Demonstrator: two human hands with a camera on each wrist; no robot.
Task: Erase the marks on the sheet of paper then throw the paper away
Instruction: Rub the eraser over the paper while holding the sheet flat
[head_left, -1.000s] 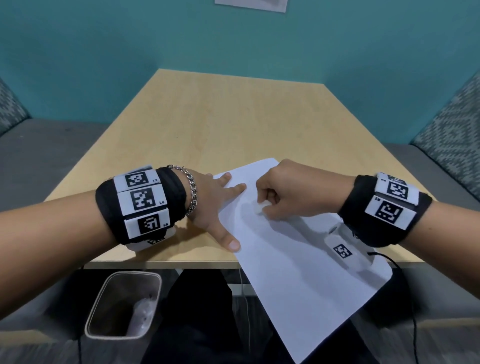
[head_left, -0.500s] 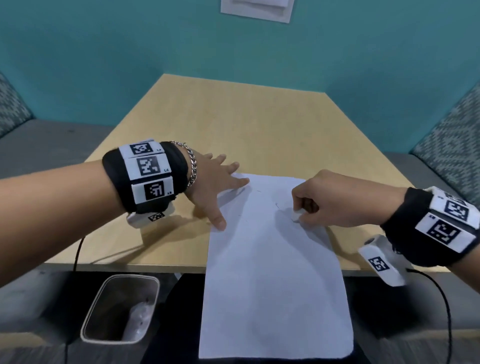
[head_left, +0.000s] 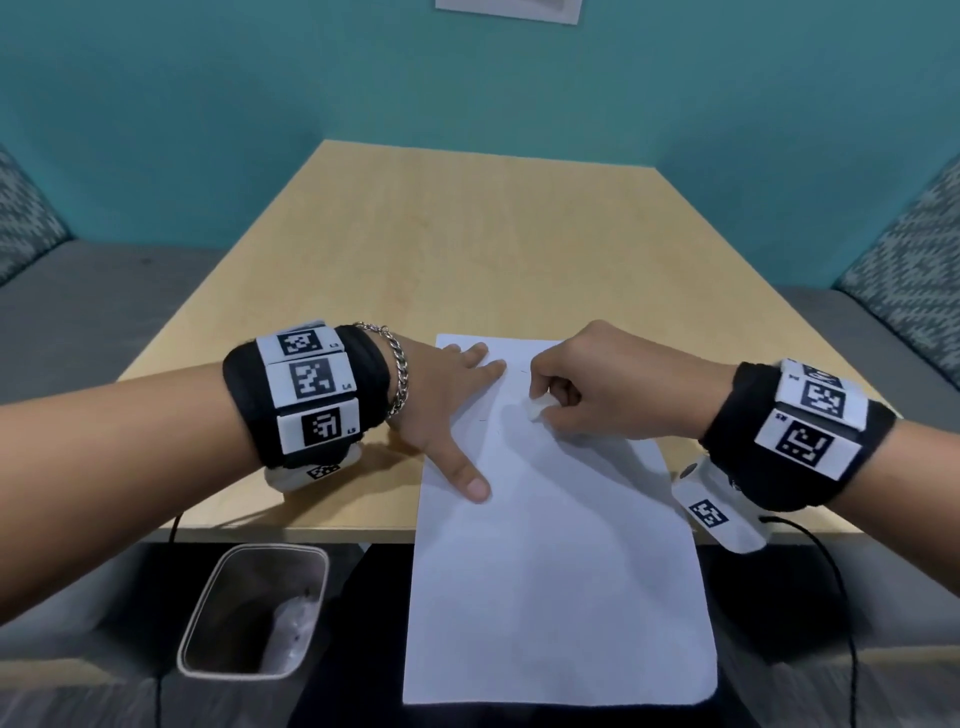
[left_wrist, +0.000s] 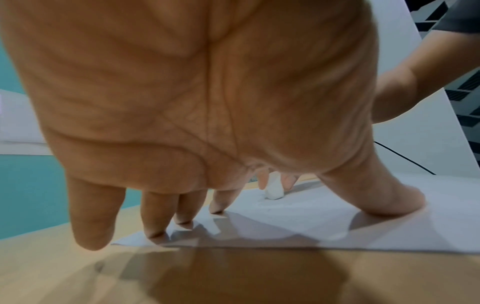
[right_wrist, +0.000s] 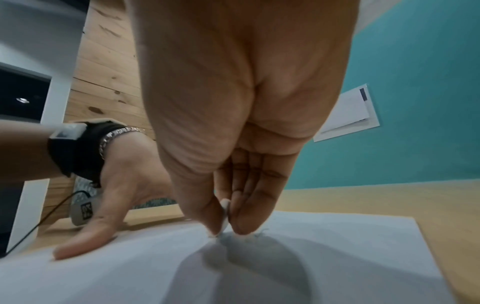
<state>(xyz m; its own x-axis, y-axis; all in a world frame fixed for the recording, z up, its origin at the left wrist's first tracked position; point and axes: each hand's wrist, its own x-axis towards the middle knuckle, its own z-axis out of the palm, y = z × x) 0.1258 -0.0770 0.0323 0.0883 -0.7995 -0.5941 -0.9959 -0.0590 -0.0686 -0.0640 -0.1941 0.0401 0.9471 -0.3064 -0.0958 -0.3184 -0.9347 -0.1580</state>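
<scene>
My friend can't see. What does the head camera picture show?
Two hands work on a white sheet of paper on a wooden table. The left hand presses it flat while the right hand pinches a small white eraser against it. A bin stands below.

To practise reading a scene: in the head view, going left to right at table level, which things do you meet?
Left hand pressing flat → sheet of paper → white eraser → right hand pinching it.
</scene>
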